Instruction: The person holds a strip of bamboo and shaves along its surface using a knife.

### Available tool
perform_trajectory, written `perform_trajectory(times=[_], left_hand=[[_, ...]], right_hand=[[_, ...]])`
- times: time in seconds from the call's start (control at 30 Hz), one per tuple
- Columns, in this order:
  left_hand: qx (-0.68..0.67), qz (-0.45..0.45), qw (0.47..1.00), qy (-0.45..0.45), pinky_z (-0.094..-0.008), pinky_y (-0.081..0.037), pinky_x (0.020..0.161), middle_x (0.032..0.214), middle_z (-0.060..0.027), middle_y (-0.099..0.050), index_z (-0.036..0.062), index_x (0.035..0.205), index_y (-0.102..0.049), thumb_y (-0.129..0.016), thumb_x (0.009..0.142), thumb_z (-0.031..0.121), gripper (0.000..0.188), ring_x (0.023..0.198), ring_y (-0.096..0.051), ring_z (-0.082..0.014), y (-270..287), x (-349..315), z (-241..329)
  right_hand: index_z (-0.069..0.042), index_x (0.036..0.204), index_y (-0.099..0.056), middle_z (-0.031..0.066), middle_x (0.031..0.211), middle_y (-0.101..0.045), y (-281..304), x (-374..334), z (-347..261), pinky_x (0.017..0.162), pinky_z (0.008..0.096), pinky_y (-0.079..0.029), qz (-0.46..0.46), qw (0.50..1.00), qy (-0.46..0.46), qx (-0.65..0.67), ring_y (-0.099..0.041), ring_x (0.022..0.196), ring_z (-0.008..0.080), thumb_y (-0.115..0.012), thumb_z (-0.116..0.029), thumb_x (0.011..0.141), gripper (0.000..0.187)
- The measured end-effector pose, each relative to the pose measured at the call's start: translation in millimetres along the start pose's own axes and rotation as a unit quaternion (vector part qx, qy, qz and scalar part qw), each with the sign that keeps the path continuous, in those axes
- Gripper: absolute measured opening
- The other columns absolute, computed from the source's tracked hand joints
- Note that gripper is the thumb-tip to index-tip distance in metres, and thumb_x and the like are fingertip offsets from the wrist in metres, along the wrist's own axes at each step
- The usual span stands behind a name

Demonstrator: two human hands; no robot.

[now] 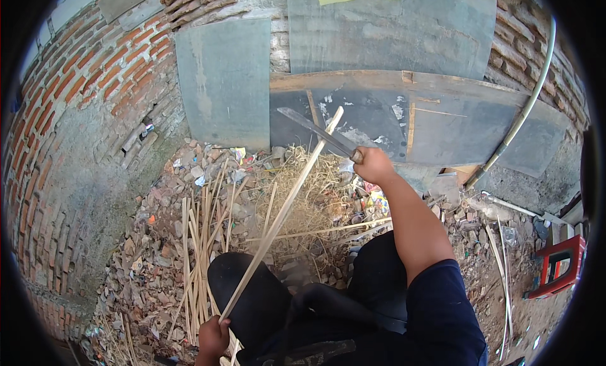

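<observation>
My left hand [213, 336], low in the view, is closed around the lower end of a long pale bamboo strip [278, 222]. The strip slants up and to the right, passing over my left knee. In my right hand [375, 166] is the handle of a machete [319, 131], its long grey blade pointing up and left. The blade crosses the strip near its upper end; whether the edge touches it I cannot tell. Beneath the strip's upper half lies a heap of thin curled shavings [300, 195].
Several cut bamboo strips [197, 258] lie on the rubble at left, others [502, 271] at right. A red plastic stool [558, 268] stands far right. Ahead, grey panels [224, 82] lean on a brick wall [95, 69], and a pole [514, 129] slants against them.
</observation>
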State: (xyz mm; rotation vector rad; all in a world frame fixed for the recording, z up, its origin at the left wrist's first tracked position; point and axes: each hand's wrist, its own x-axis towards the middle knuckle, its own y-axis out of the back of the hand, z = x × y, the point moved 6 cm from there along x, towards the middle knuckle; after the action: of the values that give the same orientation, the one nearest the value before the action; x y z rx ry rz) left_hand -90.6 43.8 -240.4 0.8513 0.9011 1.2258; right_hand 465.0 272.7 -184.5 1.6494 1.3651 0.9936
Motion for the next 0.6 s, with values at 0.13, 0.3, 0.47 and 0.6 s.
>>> perform_trajectory(times=[0.13,0.3,0.47,0.6], left_hand=[[0.003,-0.021,1.0,-0.002,-0.053,-0.044,0.055,0.062,-0.0251,-0.058,-0.0006,0.078,-0.057,-0.059,0.095,0.028,0.033,0.063,-0.06,-0.0474,11.7,-0.9,8.9],[-0.073,-0.019,0.997,0.009,-0.0498,-0.044,0.053,0.059,-0.0233,-0.058,-0.0015,0.079,-0.058,-0.057,0.097,0.029,0.036,0.06,-0.06,-0.0467,4.4,-3.6,-0.1],[-0.096,-0.067,0.993,0.032,-0.0426,-0.044,0.052,0.057,-0.0169,-0.056,-0.0018,0.078,-0.058,-0.053,0.099,0.034,0.042,0.055,-0.058,-0.0331,-1.7,-11.3,-22.6],[-0.078,-0.069,0.994,0.046,-0.0376,-0.044,0.051,0.055,-0.0103,-0.053,-0.002,0.079,-0.059,-0.049,0.101,0.038,0.047,0.051,-0.057,-0.0196,8.0,-14.3,-9.3]], right_hand=[[-0.014,0.106,-0.067,0.0187,0.092,-0.071,-9.8,-1.0,6.9,0.082,0.0477,-0.054,0.019,0.999,-0.017,0.028,-0.068,0.091,0.0372,-0.064,-0.024,0.076,0.032],[-0.013,0.102,-0.067,0.0178,0.086,-0.07,7.2,-17.1,-40.9,0.08,0.0487,-0.054,0.01,0.997,0.063,0.034,-0.067,0.087,0.039,-0.066,-0.021,0.074,0.029],[-0.01,0.095,-0.065,0.0185,0.081,-0.069,-2.4,-8.8,-27.1,0.078,0.0497,-0.053,-0.009,0.994,0.11,0.007,-0.067,0.082,0.0401,-0.066,-0.02,0.071,0.026],[-0.009,0.101,-0.067,0.0205,0.088,-0.069,-3.6,0.2,33.8,0.08,0.0489,-0.053,0.049,0.994,-0.051,0.086,-0.067,0.087,0.0401,-0.065,-0.02,0.072,0.031]])
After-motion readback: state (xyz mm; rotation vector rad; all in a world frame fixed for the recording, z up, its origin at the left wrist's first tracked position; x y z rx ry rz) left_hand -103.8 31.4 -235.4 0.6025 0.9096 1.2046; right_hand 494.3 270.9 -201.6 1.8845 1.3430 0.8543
